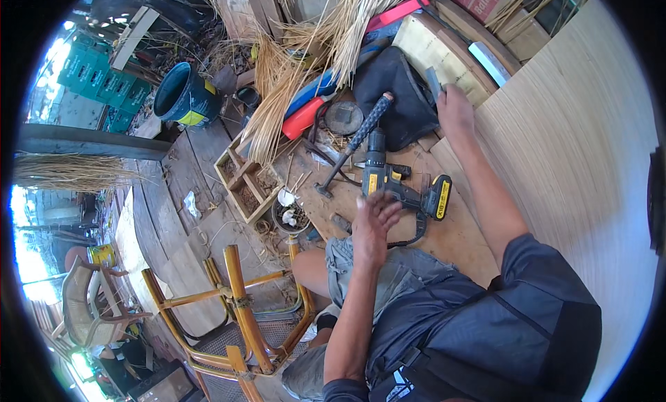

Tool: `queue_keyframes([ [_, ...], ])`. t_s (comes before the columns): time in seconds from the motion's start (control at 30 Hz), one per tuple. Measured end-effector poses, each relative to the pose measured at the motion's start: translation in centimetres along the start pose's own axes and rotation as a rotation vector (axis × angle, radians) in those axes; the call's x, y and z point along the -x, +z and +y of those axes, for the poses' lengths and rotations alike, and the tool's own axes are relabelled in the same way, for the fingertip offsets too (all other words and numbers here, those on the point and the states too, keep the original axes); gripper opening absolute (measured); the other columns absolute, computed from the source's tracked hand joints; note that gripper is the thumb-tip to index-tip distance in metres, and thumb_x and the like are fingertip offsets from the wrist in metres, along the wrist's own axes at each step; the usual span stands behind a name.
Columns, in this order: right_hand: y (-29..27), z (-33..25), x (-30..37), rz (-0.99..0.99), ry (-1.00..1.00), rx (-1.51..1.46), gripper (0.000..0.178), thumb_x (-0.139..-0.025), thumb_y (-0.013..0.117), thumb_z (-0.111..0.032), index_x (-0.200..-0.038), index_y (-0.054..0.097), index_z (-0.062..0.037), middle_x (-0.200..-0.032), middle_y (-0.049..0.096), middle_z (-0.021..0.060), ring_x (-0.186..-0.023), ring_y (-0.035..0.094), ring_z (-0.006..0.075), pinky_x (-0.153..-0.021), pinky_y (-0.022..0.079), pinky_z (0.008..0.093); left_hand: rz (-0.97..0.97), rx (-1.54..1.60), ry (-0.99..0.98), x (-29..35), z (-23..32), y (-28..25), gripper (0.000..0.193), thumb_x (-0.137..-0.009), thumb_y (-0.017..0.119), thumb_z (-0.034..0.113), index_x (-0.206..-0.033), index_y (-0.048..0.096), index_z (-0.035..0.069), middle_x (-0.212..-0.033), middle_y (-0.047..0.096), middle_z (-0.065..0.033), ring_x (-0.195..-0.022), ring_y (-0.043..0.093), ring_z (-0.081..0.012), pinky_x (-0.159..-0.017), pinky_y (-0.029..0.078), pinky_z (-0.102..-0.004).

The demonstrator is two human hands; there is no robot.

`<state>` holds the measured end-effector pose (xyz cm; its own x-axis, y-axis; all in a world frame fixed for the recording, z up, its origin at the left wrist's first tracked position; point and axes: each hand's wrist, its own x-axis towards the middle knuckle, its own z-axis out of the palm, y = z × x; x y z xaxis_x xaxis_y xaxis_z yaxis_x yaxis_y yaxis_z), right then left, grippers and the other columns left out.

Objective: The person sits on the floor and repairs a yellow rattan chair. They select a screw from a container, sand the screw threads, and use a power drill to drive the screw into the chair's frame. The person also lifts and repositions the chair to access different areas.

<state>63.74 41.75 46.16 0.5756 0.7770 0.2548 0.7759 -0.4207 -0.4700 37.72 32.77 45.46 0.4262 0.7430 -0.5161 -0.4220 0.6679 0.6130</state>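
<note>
My left hand (372,228) hovers above the lower side of a black and yellow cordless drill (375,181), its fingers apart and nothing in them. Farther right, my right hand (456,117) is closed around a flat grey tool (433,81); its exact kind is hidden by the grip. That tool is beside a black bag (393,100). Just left of the drill lies a hammer (363,136) with a patterned dark handle. A rattan chair frame (244,319) lies tipped over to the left of my legs.
A wooden compartment box (244,206) and a small bowl with white scraps (288,215) stand left of the work board. Bundles of rattan strips (277,97) lie at the back beside a red tool (303,119). A dark bucket (184,97) stands far left; a large wood panel (555,110) fills the right.
</note>
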Motion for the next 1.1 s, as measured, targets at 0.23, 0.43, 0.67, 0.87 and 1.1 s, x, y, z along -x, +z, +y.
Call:
queue_keyframes([
  [0.23, 6.0, 4.1, -3.3, -0.105, -0.140, 0.011, 0.017, -0.083, 0.052, -0.014, -0.089, 0.058, 0.0009, -0.087, 0.060, 0.0226, -0.086, 0.057, 0.0394, -0.078, 0.044, 0.0460, -0.092, 0.317, 0.091, 9.3, -2.3, -7.4, 0.067, -0.088, 0.038, 0.058, -0.123, 0.046, 0.002, -0.122, 0.052, -0.0152, -0.102, 0.054, -0.0312, -0.086, 0.044, -0.0390],
  [0.43, 5.9, 4.8, -2.8, 0.050, -0.364, 0.048, 0.014, -0.085, 0.045, -0.008, -0.082, 0.056, -0.0005, -0.081, 0.059, 0.0208, -0.078, 0.057, 0.0376, -0.073, 0.045, 0.0466, -0.117, 0.554, 0.266, 13.9, -3.3, -9.5, 0.065, -0.089, 0.038, 0.057, -0.123, 0.048, 0.002, -0.122, 0.053, -0.0165, -0.103, 0.054, -0.0343, -0.086, 0.045, -0.0429],
  [0.67, 2.4, -4.2, 4.8, -0.461, 0.207, -0.858, 0.017, -0.088, 0.053, -0.020, -0.094, 0.059, -0.0050, -0.070, 0.057, 0.0073, -0.049, 0.050, 0.0133, -0.044, 0.040, 0.0273, 0.157, 0.441, 0.404, 16.5, -4.2, -11.2, 0.054, -0.092, 0.039, 0.049, -0.113, 0.053, 0.002, -0.117, 0.055, -0.0155, -0.099, 0.056, -0.0289, -0.082, 0.046, -0.0393],
  [0.87, -1.9, -13.0, 23.4, -1.571, -0.133, -0.719, 0.021, -0.086, 0.056, -0.017, -0.099, 0.063, -0.0027, -0.073, 0.061, 0.0028, -0.055, 0.056, 0.0096, -0.051, 0.044, 0.0239, 0.458, 0.304, 0.433, 19.3, -6.2, -11.8, 0.027, -0.089, 0.056, 0.016, -0.109, 0.054, -0.001, -0.099, 0.060, -0.0107, -0.076, 0.060, -0.0178, -0.070, 0.049, -0.0296],
  [1.1, -0.9, -14.4, 30.2, -1.711, -0.645, -0.711, 0.025, -0.080, 0.058, -0.022, -0.092, 0.063, -0.0002, -0.082, 0.064, 0.0173, -0.075, 0.063, 0.0288, -0.069, 0.048, 0.0366, 0.605, 0.255, 0.548, 21.3, -9.2, -12.1, 0.027, -0.086, 0.060, 0.011, -0.109, 0.056, -0.001, -0.102, 0.061, -0.0097, -0.087, 0.060, -0.0192, -0.076, 0.050, -0.0318],
])
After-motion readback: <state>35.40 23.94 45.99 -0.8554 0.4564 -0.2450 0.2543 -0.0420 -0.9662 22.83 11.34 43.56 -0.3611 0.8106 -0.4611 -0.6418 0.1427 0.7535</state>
